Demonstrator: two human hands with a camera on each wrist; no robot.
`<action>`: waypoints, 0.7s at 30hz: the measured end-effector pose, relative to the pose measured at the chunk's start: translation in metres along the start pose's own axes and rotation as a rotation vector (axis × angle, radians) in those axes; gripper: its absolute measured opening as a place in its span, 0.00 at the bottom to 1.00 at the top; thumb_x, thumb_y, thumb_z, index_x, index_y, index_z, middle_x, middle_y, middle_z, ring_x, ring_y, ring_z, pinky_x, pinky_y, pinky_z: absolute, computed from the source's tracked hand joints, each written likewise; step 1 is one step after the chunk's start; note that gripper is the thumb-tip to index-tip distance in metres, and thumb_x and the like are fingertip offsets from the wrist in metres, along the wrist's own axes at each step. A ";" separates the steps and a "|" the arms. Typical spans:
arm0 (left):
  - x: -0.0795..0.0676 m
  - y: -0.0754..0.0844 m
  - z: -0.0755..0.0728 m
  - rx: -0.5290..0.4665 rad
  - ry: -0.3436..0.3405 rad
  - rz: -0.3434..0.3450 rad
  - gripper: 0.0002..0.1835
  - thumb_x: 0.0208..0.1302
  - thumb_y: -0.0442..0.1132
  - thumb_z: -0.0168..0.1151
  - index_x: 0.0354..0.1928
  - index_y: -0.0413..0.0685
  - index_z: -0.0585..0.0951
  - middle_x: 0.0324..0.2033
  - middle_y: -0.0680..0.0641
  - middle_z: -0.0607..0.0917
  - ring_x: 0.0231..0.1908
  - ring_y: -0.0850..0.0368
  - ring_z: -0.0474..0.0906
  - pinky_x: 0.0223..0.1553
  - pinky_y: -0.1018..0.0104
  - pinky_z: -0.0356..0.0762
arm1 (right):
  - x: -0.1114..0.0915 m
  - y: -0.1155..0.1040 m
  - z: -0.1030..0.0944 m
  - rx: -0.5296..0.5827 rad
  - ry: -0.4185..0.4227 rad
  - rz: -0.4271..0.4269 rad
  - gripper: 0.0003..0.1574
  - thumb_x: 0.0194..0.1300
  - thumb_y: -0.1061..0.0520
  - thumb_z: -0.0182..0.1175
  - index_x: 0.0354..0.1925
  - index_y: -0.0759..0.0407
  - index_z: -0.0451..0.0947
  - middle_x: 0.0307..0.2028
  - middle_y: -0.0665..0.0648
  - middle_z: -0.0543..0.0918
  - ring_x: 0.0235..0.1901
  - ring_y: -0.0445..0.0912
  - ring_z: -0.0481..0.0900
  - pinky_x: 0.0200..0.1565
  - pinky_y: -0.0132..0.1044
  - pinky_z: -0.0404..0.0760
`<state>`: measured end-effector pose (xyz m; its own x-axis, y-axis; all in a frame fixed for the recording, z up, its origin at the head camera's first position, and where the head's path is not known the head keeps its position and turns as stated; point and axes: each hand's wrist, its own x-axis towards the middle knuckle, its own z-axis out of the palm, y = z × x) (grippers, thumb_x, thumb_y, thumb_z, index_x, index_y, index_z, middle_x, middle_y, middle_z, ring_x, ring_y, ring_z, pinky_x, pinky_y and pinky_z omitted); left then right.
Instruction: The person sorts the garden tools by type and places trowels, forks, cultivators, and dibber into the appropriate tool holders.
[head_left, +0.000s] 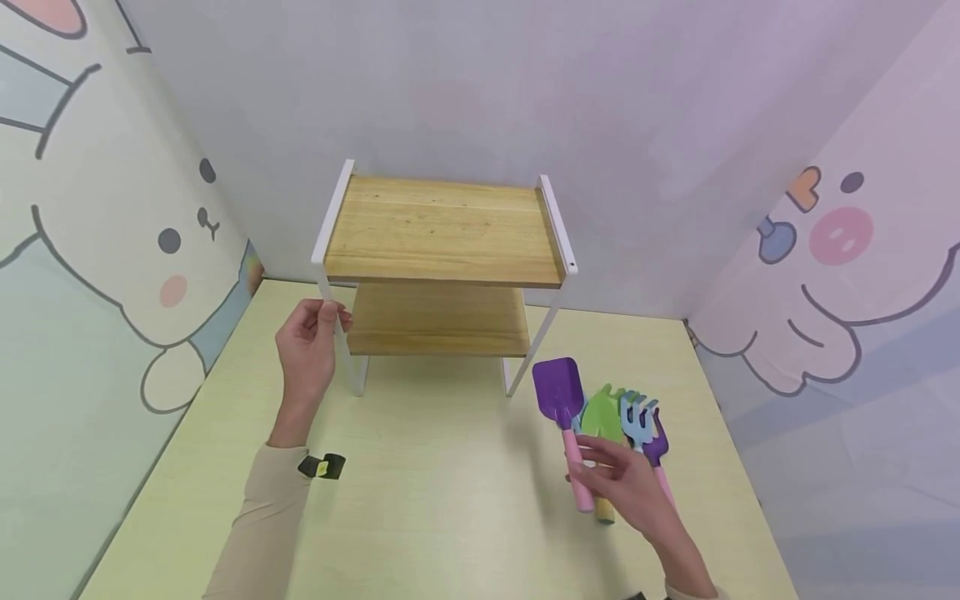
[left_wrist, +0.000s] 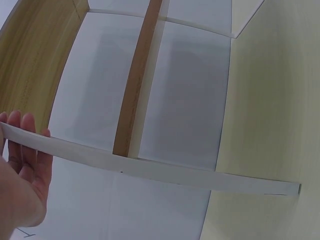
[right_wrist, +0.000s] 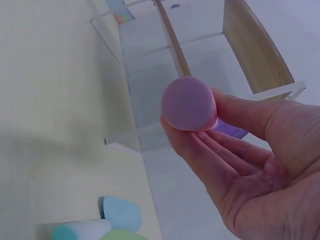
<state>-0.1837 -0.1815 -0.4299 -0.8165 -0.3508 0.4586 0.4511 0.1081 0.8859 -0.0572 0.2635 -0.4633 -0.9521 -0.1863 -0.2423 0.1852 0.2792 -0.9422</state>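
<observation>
Rack [head_left: 442, 237], two-tiered, gripped by left hand [head_left: 307, 346], purple-bladed shovel [head_left: 558, 390] pinched in right hand [head_left: 624, 482]

- Looks smooth and softly glossy on the shovel's purple blade [head_left: 558, 388], like painted metal or plastic.
- Reads matt and smooth down the pink handle [head_left: 573, 454].
- Shows wood grain and dark knots on the top board [head_left: 442, 229].
- Seems like white-painted metal, smooth, along the frame [head_left: 557, 223].
- Gleams faintly, smooth and pale-grained, across the tabletop [head_left: 420, 500].
- Looks like matt cloth on the sleeve [head_left: 262, 521].
</observation>
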 end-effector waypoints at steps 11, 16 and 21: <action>0.000 0.002 0.000 -0.023 -0.010 0.006 0.13 0.77 0.34 0.57 0.43 0.25 0.78 0.31 0.54 0.87 0.32 0.63 0.84 0.43 0.73 0.83 | -0.006 -0.020 -0.002 -0.079 -0.020 -0.109 0.35 0.67 0.59 0.70 0.68 0.68 0.72 0.56 0.71 0.82 0.44 0.48 0.90 0.43 0.38 0.88; 0.000 0.001 -0.001 0.000 -0.011 0.009 0.11 0.77 0.34 0.57 0.42 0.28 0.79 0.31 0.56 0.87 0.32 0.63 0.84 0.44 0.73 0.82 | -0.004 -0.026 -0.001 -0.085 -0.021 -0.162 0.33 0.67 0.59 0.70 0.67 0.67 0.74 0.55 0.69 0.83 0.44 0.49 0.90 0.43 0.38 0.88; -0.001 0.002 -0.002 0.006 -0.017 0.010 0.11 0.77 0.34 0.57 0.43 0.27 0.79 0.31 0.57 0.87 0.32 0.64 0.84 0.44 0.73 0.82 | -0.002 -0.031 -0.001 -0.081 -0.038 -0.229 0.32 0.68 0.62 0.69 0.67 0.68 0.74 0.55 0.69 0.84 0.44 0.49 0.90 0.43 0.40 0.88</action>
<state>-0.1816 -0.1825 -0.4282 -0.8180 -0.3338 0.4685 0.4572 0.1168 0.8816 -0.0615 0.2564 -0.4335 -0.9568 -0.2888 -0.0346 -0.0561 0.3000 -0.9523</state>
